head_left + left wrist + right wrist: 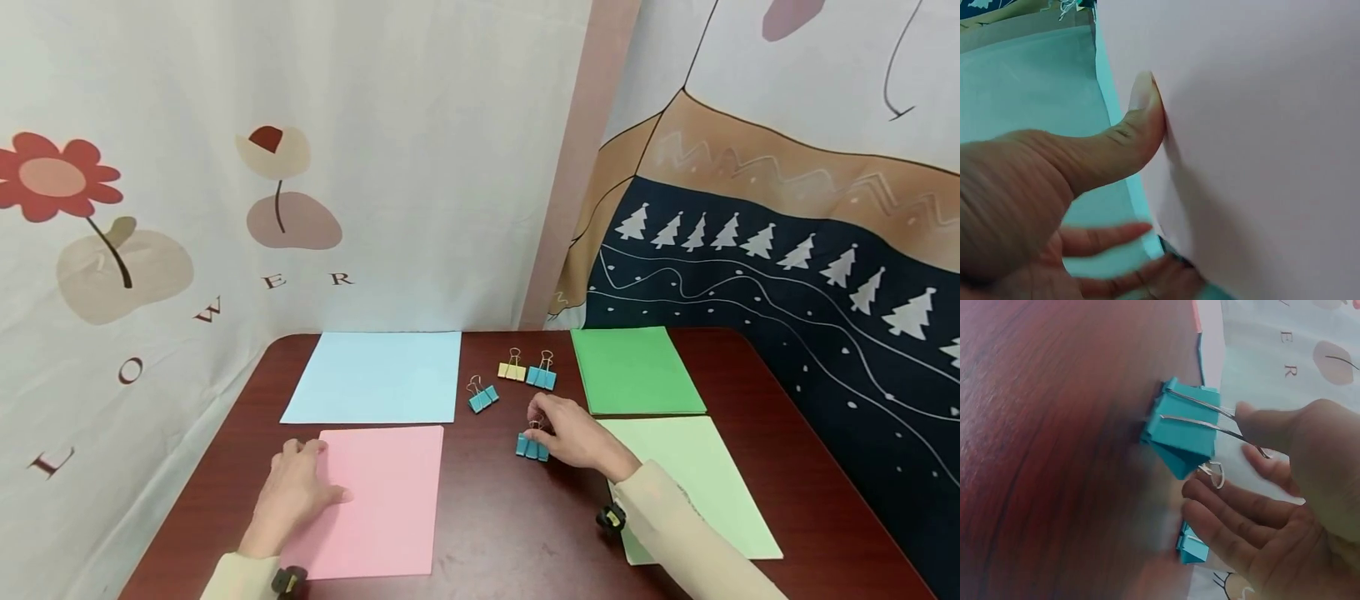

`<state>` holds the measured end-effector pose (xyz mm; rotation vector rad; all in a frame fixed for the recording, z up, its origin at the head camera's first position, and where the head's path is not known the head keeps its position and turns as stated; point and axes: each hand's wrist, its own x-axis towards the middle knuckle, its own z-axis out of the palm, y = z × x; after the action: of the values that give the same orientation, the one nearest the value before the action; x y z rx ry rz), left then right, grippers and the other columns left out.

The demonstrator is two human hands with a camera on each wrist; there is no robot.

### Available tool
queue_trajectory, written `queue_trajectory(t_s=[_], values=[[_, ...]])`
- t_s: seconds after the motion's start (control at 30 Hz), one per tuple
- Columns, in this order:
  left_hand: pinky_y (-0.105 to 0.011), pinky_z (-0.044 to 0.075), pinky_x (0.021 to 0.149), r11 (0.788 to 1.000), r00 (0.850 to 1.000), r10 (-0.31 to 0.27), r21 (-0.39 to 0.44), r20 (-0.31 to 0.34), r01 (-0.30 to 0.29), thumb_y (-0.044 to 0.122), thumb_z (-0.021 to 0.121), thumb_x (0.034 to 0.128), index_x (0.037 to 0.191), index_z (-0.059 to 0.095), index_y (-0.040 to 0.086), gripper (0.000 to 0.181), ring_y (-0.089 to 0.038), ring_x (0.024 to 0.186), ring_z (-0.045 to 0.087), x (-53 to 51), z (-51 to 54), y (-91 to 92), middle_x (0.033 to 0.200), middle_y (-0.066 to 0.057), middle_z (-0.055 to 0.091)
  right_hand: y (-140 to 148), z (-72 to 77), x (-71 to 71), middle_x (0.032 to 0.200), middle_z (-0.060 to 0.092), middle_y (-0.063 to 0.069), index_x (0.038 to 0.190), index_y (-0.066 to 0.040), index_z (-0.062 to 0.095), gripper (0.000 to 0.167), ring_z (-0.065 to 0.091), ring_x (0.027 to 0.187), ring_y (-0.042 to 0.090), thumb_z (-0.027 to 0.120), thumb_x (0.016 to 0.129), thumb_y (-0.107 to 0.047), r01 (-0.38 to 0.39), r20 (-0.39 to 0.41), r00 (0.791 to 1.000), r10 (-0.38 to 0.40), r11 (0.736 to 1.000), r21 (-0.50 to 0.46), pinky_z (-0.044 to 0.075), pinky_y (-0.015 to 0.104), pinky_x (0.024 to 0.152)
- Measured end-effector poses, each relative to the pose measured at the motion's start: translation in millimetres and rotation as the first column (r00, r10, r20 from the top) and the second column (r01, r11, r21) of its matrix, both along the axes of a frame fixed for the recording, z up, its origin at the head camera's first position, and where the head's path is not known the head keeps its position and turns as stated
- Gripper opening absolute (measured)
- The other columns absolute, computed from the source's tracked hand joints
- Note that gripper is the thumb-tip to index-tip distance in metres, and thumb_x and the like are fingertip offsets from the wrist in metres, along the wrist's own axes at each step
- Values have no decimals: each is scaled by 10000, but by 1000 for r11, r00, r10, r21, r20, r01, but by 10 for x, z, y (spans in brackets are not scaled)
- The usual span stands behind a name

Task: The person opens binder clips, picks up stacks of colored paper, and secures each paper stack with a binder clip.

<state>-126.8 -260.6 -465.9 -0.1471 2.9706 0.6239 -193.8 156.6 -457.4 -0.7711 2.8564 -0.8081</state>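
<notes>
White printed cloth [450,167] backs the scene. Below it, dark red-brown worktop [487,525] with wood grain. Four flat rectangular lots of paper on it: pink paper [386,500] nearer the left edge; light-green paper [697,475] toward the right edge; pale-blue paper [378,379] at the far edge, toward the far left corner, behind the pink; deep-green paper [637,371] at the far edge, toward the far right corner, just behind the light-green. Hands next. Left hand [288,496] loose and spread at the pink paper's left edge, thumb over the top face, fingers about its far left corner; no grip seen. Right hand [573,433] grasping, thumb and finger pinching the wire handle of a teal-blue metal binder clip [532,448], about mid-worktop, between pink and light-green; whether the clip touches the surface, cannot tell. Smallest: three more clips toward the far edge, between pale-blue and deep-green. Second teal-blue clip [483,400] tilted, near the pale-blue; pale-yellow clip [512,372] just beside third teal-blue clip [542,378], wire handles toward the far edge.
</notes>
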Motion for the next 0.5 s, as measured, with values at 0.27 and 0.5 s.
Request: queue_trajectory(t_s=[0.27, 0.5], values=[[-496, 518, 674, 994, 988, 103, 9, 115, -105, 449, 951, 648, 1018, 564, -135, 792, -347, 761, 620, -4, 79, -30, 878, -253, 645, 43, 58, -6, 648, 606, -29, 917, -70, 707, 323, 550, 623, 89, 754, 931, -389, 67, 134, 989, -70, 997, 26, 453, 268, 593], [-503, 533, 717, 992, 984, 117, 29, 132, -122, 413, 969, 616, 1041, 586, -166, 814, -333, 790, 594, -56, 82, -37, 909, -257, 654, 50, 64, 8, 617, 606, -10, 838, -117, 617, 409, 565, 612, 111, 740, 910, -500, 140, 267, 951, -155, 987, 73, 461, 291, 577]])
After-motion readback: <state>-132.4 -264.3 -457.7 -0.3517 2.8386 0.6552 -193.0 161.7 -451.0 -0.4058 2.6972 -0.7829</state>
